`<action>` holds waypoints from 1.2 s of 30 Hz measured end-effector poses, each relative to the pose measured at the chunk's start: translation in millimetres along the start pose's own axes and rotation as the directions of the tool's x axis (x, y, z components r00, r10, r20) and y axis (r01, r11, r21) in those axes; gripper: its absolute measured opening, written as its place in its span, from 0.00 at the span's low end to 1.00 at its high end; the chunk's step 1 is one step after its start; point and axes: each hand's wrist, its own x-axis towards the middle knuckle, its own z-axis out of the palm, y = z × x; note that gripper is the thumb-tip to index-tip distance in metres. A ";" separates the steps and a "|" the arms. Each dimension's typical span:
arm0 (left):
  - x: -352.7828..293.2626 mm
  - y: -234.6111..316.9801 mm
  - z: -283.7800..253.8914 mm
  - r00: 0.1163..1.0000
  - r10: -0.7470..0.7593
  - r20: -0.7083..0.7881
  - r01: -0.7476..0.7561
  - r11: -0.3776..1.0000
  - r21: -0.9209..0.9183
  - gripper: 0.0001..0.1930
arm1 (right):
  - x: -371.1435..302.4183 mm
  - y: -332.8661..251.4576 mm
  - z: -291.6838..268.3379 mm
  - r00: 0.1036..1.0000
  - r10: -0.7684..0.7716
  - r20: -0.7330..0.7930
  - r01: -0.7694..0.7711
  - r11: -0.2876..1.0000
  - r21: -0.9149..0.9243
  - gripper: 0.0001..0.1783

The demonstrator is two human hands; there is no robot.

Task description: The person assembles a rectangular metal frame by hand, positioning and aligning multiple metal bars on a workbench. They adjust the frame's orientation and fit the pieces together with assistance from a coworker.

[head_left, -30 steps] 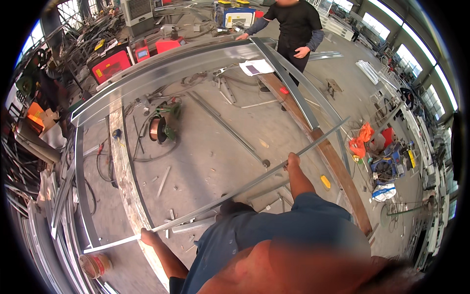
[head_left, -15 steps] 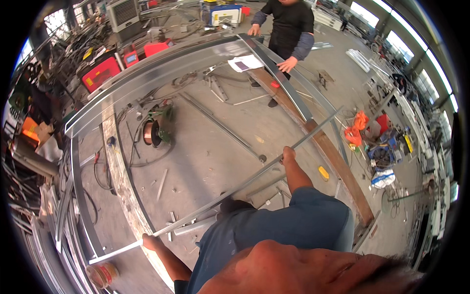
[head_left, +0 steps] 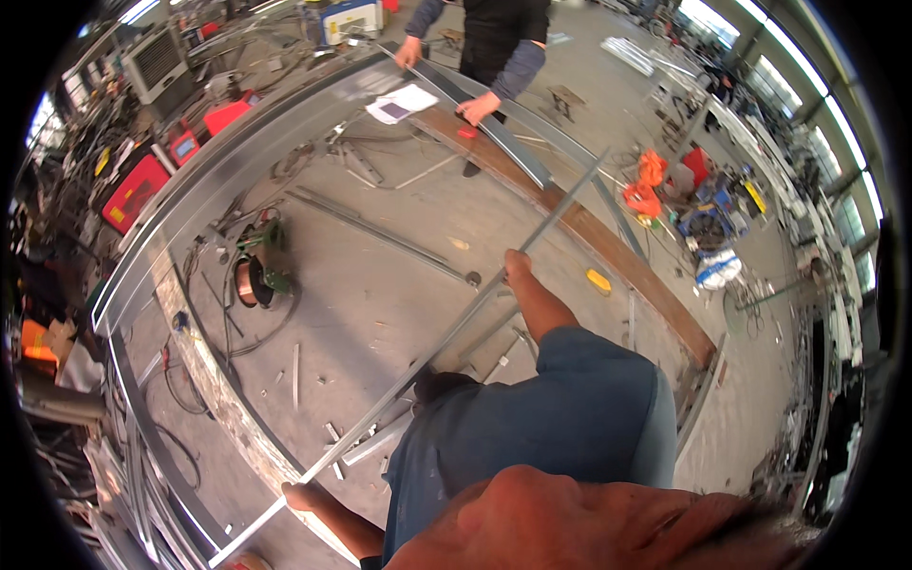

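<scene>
A long, thin metal bar (head_left: 446,332) runs diagonally across in front of me. Near its lower left end, my left hand (head_left: 302,496) is closed round it, just above a pale, worn wooden plank (head_left: 223,394). My right hand (head_left: 516,266) grips the same bar farther up, fingers wrapped round it. The bar's upper right end crosses over a brown beam (head_left: 627,256). Opposite me, a person in dark clothes has both hands on a grey metal channel (head_left: 518,157), which lies along the beam near a white paper sheet (head_left: 399,103).
A large metal frame (head_left: 123,366) surrounds the work area. Inside it, a copper wire spool (head_left: 252,280), cables and metal offcuts lie on the floor. A yellow object (head_left: 598,280) lies beside the beam. Orange bags (head_left: 646,180) and tools are at right; red machines (head_left: 136,193) at left.
The whole view has shifted, moving the surroundings leftward. The bar now runs more steeply across the picture, both my hands still on it. The other person's hands remain on the channel.
</scene>
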 end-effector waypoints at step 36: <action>-10.9 9.4 4.6 0.990 -0.109 -0.089 0.105 0.993 -0.044 0.17 | -24.1 -12.5 -1.1 0.997 -0.007 -0.073 0.005 1.000 -0.030 0.20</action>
